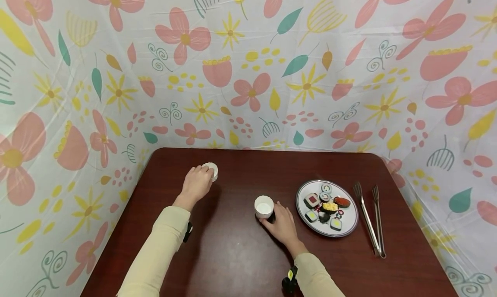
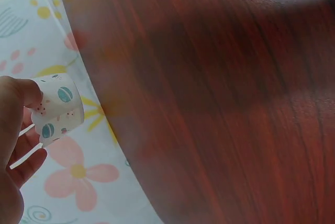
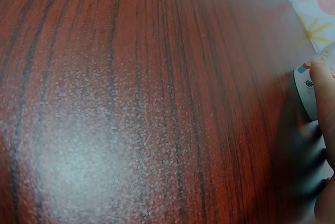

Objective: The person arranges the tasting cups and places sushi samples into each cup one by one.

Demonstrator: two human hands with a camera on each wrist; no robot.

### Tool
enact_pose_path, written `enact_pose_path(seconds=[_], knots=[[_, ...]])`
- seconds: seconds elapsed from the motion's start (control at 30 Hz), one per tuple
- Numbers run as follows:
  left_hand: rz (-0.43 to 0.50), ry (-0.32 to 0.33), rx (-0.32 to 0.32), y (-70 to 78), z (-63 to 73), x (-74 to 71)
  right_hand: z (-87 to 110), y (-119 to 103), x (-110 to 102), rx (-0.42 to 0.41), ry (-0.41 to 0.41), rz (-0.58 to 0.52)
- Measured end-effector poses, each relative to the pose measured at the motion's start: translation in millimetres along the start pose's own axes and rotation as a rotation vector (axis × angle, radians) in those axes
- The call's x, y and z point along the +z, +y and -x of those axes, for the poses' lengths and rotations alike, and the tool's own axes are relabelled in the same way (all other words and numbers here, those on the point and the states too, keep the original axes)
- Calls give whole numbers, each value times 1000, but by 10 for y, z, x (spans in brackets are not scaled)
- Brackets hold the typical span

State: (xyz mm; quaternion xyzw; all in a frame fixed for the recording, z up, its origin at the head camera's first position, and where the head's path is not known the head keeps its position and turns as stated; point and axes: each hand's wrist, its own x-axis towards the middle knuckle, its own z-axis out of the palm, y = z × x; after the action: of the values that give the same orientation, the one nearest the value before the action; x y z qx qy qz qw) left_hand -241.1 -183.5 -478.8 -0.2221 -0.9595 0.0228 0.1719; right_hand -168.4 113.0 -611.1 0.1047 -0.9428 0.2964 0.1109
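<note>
My left hand [image 1: 197,182] is over the back left of the table, gripping a small white cup [image 1: 212,168] by its side. In the left wrist view that cup [image 2: 65,103] has a printed pattern and a wavy rim, with the thumb on its wall and fingers beneath. A second white cup [image 1: 264,207] stands mouth up near the middle of the table, its inside white. Around its right side my right hand [image 1: 282,223] holds it, thumb toward the front. At the right wrist view's edge, the thumb presses the wall of this patterned cup [image 3: 308,90].
Right of the cups, a round plate [image 1: 304,219] with a dark rim bears several sushi pieces [image 1: 329,207]. Beside it lie metal tongs [image 1: 369,221], spread in a narrow V. The dark wooden table [image 1: 240,262] meets a flower-printed cloth [image 1: 252,124] at the back and sides.
</note>
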Motion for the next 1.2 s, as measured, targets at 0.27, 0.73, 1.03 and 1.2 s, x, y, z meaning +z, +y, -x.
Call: enact_pose_path(seconds=[0.27, 0.73, 1.03, 1.2], knots=[[7, -42, -54, -114, 102, 59, -4, -9, -6, -24, 26, 9], [43, -118, -166, -234, 259, 298, 23, -42, -11, 0, 15, -1], [63, -162, -201, -221, 307, 389, 17, -29, -10, -1, 19, 4], [73, -165, -219, -214, 323, 429, 10, -35, -15, -8, 26, -2]])
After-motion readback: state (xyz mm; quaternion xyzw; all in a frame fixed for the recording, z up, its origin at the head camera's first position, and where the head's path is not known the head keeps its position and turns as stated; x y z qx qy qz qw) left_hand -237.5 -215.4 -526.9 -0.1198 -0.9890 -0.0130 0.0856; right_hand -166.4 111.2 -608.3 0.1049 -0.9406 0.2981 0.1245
